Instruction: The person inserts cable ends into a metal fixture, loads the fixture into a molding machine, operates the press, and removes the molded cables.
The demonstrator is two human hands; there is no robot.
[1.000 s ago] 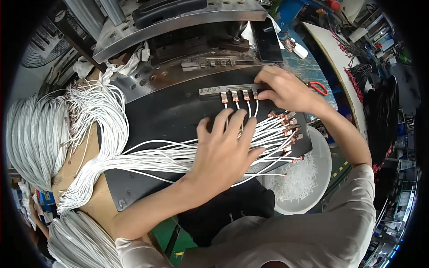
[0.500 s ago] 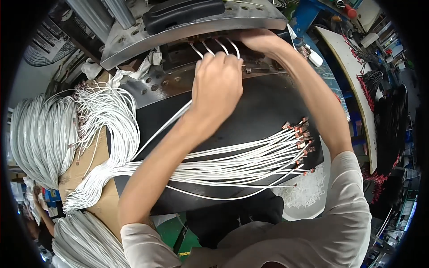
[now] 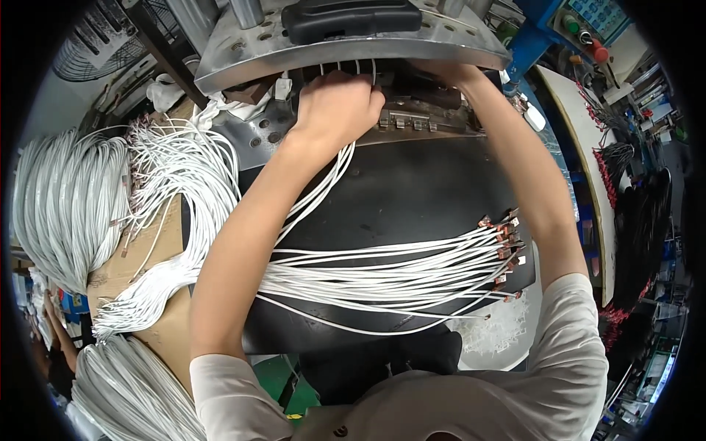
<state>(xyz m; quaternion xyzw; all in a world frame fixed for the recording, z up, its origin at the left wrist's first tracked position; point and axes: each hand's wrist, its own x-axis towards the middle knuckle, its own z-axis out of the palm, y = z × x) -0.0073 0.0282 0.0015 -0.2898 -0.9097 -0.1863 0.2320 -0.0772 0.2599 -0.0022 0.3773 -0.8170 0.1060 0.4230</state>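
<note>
My left hand (image 3: 338, 110) is closed round several white cables (image 3: 358, 68), just below the front edge of a thick steel plate (image 3: 353, 54). Their ends run up under the plate, where I lose sight of them. The rest of these cables trail out below the hand toward the left. My right hand (image 3: 450, 73) reaches under the same plate farther right; its fingers are hidden. Between and below the hands lies a dark metal fixture with small slotted blocks (image 3: 404, 122). A bundle of white cables (image 3: 375, 275) with orange-brown and metallic connectors (image 3: 507, 235) spreads across the black mat (image 3: 412, 191).
Large coils of pale cable (image 3: 70, 206) stand at the left beside cardboard (image 3: 165, 323). A black handle-like part (image 3: 353, 20) sits on the plate. At the right are a red button (image 3: 600, 54) and a white board (image 3: 581, 176). A tub of clear scraps (image 3: 500, 331) stands near my right arm.
The whole view has shifted. My left hand has moved left and closer under the plate with the cables, uncovering more of the slotted blocks. My right hand stays under the plate.
</note>
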